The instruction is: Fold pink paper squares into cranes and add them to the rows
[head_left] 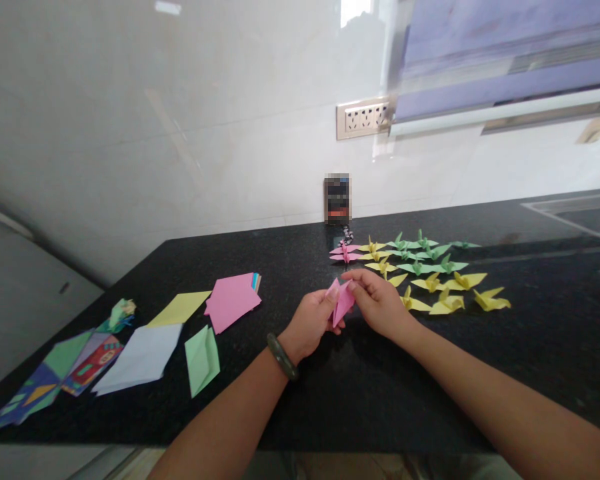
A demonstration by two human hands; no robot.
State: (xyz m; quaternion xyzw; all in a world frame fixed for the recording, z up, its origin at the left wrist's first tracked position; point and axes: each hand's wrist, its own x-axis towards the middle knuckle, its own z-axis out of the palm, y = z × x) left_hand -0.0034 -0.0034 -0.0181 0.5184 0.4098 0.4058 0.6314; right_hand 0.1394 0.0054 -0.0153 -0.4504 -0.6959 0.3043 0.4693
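A partly folded pink paper (pixel 341 303) is held just above the black counter (pixel 430 387) between both hands. My left hand (pixel 313 321) pinches its lower left side, fingers closed on it. My right hand (pixel 377 301) grips its upper right edge with fingers curled. A dark bangle (pixel 282 357) sits on my left wrist. Just beyond the hands lie finished paper cranes: pink ones (pixel 344 253), several yellow ones (pixel 445 293) and several green ones (pixel 423 255).
A stack of pink paper squares (pixel 231 300) lies left of the hands, with yellow (pixel 179 309), white (pixel 141 357), green (pixel 202 360) and patterned sheets (pixel 65 370) further left. A small dark box (pixel 337 198) stands against the wall under a socket strip (pixel 363 119).
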